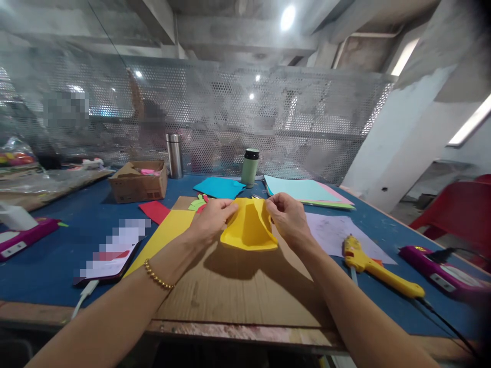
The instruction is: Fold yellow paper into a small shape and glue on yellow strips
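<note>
Between my two hands a curved piece of yellow craft sheet is held up, bent into an open pocket-like shape. My left hand pinches its upper left edge, thumb toward the middle. At the upper right edge my right hand grips it with bent fingers. The piece hangs over a brown cardboard sheet and casts a shadow on it. A flat yellow sheet lies partly under my left forearm. Just behind my left hand are small green and red cut pieces.
On the blue table stand a cardboard box, a steel flask and a green bottle. Blue sheets and stacked pastel sheets lie behind. A yellow glue gun, its cord trailing, and a purple power strip are right; a phone is left.
</note>
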`<state>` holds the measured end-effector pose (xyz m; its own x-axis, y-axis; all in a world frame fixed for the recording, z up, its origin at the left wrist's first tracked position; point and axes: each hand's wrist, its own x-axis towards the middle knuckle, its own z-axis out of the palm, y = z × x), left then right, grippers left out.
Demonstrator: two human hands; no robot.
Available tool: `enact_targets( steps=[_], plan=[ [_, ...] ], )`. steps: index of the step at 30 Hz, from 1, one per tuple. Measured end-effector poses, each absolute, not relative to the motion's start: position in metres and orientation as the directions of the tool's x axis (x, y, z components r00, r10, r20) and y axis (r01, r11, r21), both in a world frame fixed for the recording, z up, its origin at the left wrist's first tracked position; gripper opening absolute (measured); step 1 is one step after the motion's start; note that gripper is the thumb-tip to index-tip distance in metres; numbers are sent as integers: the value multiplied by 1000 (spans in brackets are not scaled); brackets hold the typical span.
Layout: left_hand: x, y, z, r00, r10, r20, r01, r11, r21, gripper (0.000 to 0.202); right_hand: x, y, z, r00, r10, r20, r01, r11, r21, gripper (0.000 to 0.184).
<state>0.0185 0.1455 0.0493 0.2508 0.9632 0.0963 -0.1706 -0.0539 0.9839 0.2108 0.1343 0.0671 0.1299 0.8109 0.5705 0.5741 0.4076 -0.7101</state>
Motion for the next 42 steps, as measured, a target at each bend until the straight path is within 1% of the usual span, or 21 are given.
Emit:
enact_targets(
  steps=[1,2,4,6,8,10,12,17,21,25,29,35,38,40,42],
  plan=[
    [19,144,52,244,964,102,-193,-55,980,15,211,134,67,105,813,573,572,422,-704,17],
    [19,142,56,233,966,117,-216,-66,974,19,210,133,67,71,816,573,568,440,-696,19],
    [18,138,62,208,961,183,-216,-137,967,25,208,130,67,-31,826,563,561,481,-674,23],
    [16,135,65,210,944,256,-116,-236,965,25,205,127,67,-139,833,536,561,512,-650,25],
    [13,134,64,245,926,288,29,-304,952,29,203,124,67,-199,837,510,557,525,-643,27],
    [12,135,62,279,919,280,132,-325,936,27,201,123,66,-215,838,501,538,530,-656,29],
    [11,136,59,306,916,261,169,-322,931,24,201,122,66,-224,839,496,511,534,-673,31],
    [12,134,60,302,915,266,150,-321,935,18,202,117,72,-269,846,460,428,533,-730,35],
    [12,132,62,300,916,266,128,-315,941,18,203,115,71,-329,866,376,303,474,-827,42],
    [12,132,62,325,904,279,120,-332,936,19,204,120,64,-333,888,318,169,388,-906,41],
    [12,131,64,345,890,297,125,-357,926,18,208,123,61,-346,893,287,121,346,-930,40],
    [12,133,63,364,881,303,139,-372,918,18,210,125,60,-343,895,285,161,355,-921,39],
    [12,133,62,357,882,307,144,-376,915,17,209,125,63,-328,895,303,216,383,-898,36],
    [12,133,62,335,893,301,152,-366,918,15,207,124,66,-284,875,393,323,473,-820,30],
    [12,134,61,312,905,288,160,-349,923,13,204,121,70,-255,818,515,455,572,-683,21]
  ],
)
